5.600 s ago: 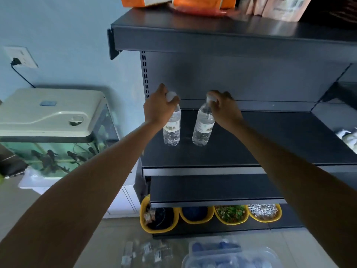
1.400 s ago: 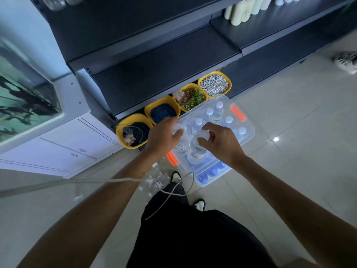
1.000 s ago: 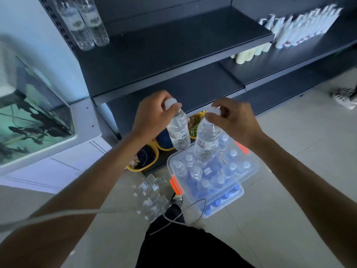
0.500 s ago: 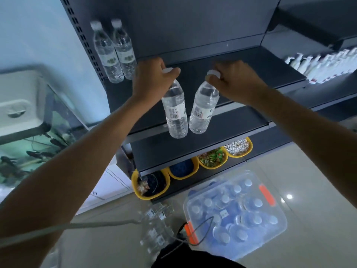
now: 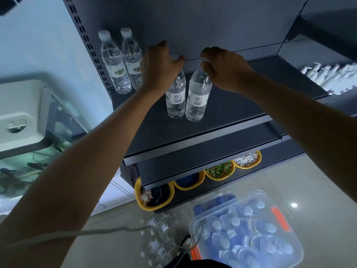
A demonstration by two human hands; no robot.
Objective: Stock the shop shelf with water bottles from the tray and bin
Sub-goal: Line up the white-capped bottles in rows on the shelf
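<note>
Floor bottles (image 5: 160, 238) blurred beyond count.

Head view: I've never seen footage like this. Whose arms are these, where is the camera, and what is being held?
No machine here: a person wears a camera on the head, looking forward and down at their own arms. Each hand grips a water bottle by its cap: the left hand holds the left bottle, the right hand the right bottle, both upright over the dark shelf. Two bottles stand at its left end. Below, a clear bin holds more.
</note>
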